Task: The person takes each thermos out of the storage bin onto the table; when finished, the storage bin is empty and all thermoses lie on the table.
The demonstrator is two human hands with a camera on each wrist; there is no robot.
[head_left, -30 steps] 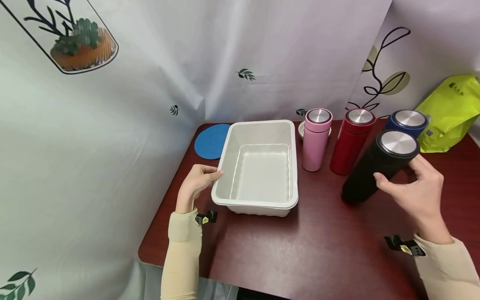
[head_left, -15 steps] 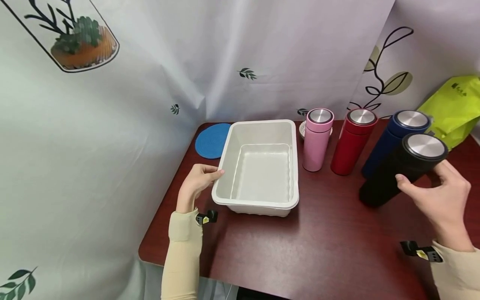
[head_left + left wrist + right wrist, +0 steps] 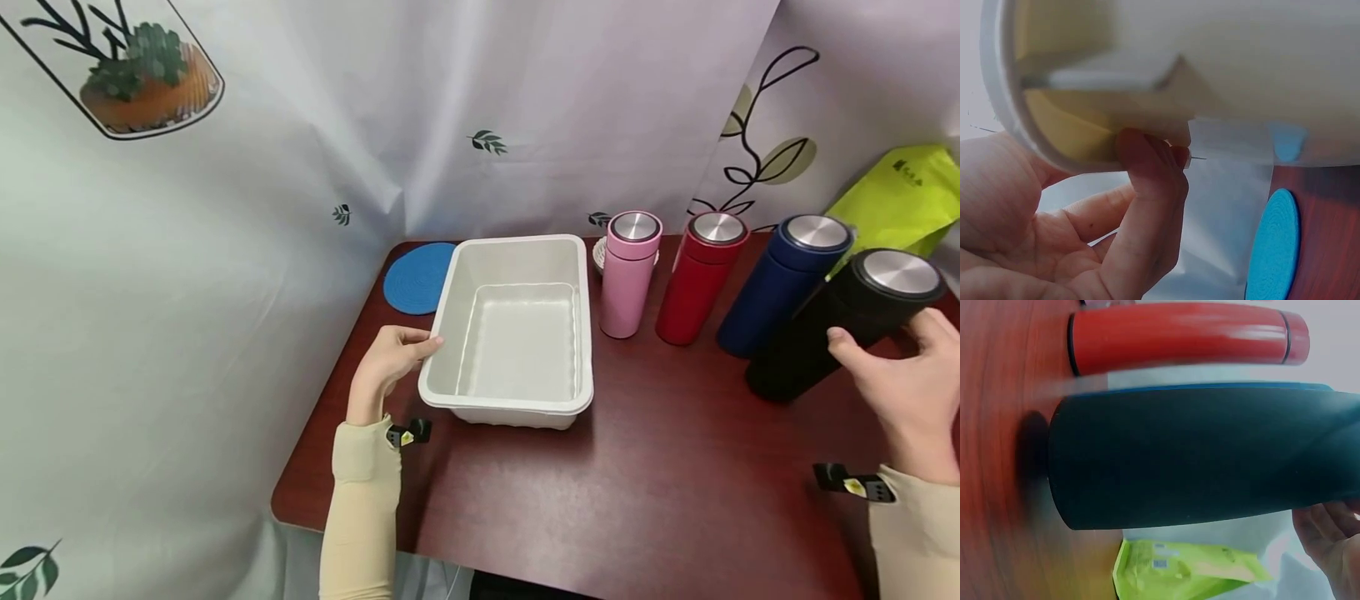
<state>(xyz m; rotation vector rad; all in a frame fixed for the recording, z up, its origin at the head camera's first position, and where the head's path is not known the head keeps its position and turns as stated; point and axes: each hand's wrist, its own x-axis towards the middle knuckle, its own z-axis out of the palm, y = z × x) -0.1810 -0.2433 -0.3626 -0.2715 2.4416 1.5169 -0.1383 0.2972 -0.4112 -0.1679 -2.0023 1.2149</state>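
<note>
My right hand (image 3: 911,379) grips the black flask (image 3: 840,325) near its steel cap, thumb on one side and fingers curled round the other. The flask stands tilted on the worktop (image 3: 637,492), well right of the tub (image 3: 512,400), its base down on the wood and its top leaning toward my hand. In the right wrist view the black body (image 3: 1197,456) fills most of the frame, with my fingertips (image 3: 1329,537) just showing at its edge.

My left hand (image 3: 390,362) holds the tub at its left rim, thumb over the lip and fingers beneath. The left wrist view shows those fingers (image 3: 1147,187) curled under the rim (image 3: 1004,94), pressing on the underside.

The tub is white, rectangular and sits near the worktop's left half. A blue mat (image 3: 416,277) lies just behind the tub's left corner. To the tub's right stand three more flasks in a row: the pink flask (image 3: 628,275) closest, then the red flask (image 3: 701,279), then the blue flask (image 3: 780,287), which is just beside the black one. A small white dish (image 3: 597,254) peeks out behind the pink flask. Far right of the tub, past the black flask, lies a lime-green bag (image 3: 896,200). A white printed curtain (image 3: 300,125) hangs behind the tub.
</note>
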